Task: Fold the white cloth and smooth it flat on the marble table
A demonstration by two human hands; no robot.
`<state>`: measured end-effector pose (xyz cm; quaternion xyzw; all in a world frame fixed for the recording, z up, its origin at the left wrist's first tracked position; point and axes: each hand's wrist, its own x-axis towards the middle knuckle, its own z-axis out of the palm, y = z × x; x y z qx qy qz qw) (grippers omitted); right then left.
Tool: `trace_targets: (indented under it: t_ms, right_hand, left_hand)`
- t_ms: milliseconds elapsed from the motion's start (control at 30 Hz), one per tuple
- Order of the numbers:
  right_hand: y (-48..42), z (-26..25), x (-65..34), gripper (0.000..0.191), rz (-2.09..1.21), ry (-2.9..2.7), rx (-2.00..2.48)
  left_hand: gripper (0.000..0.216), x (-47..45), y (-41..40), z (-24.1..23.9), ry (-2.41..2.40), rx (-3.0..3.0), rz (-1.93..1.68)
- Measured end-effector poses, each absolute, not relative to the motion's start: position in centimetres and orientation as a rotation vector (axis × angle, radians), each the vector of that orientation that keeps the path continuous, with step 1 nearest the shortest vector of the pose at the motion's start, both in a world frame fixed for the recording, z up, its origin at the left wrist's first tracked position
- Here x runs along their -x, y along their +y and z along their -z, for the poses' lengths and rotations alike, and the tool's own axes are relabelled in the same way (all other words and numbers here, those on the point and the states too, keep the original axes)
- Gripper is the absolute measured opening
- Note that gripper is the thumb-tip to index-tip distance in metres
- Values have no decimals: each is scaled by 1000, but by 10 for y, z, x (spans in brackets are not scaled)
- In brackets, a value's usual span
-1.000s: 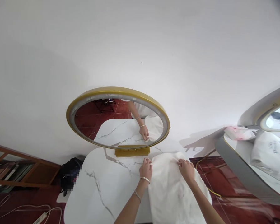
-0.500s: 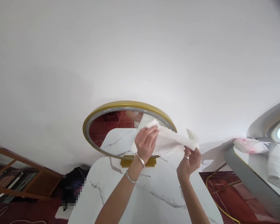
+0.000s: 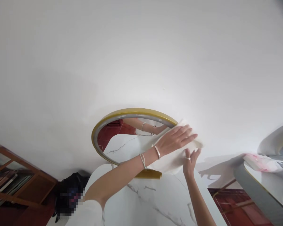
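A round gold-framed mirror point(image 3: 122, 114) stands on a gold base point(image 3: 151, 174) at the back of a white marble table point(image 3: 155, 201). My left hand point(image 3: 176, 139), fingers stretched flat, presses a white cloth point(image 3: 172, 158) against the mirror's right side. My right hand point(image 3: 190, 158), wearing a ring, holds the cloth's lower right part from below, its fingers pointing up. The cloth covers the mirror's right half. The reflection shows an arm with bracelets.
A white wall fills the upper view. A wooden shelf point(image 3: 16, 179) with books stands at the lower left, a black bag point(image 3: 70, 191) beside it on the red floor. At the right edge lie another mirror's rim point(image 3: 261, 185) and a pink-and-white package point(image 3: 261, 163).
The cloth was lifted off the table and brought up against the mirror. My left hand went from gripping the cloth to lying flat on it and slid right. The view tilted upward.
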<state>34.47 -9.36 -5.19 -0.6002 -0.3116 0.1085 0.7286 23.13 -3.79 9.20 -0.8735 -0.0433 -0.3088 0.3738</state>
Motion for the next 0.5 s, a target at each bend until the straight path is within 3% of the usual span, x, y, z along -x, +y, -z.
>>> trace_targets:
  t_ms: [67, 267, 500]
  right_hand:
    - [-93, 53, -350, 78, -203, -677, 1291]
    - [-97, 53, -360, 59, -200, -742, 1432]
    - [-92, 19, -347, 70, -9, -815, 1453]
  left_hand:
    - [44, -237, -38, -96, -71, 2235, 736]
    - [32, -240, -32, -100, -118, 2282, 811]
    - [28, -217, -19, -126, -193, 2350, 974]
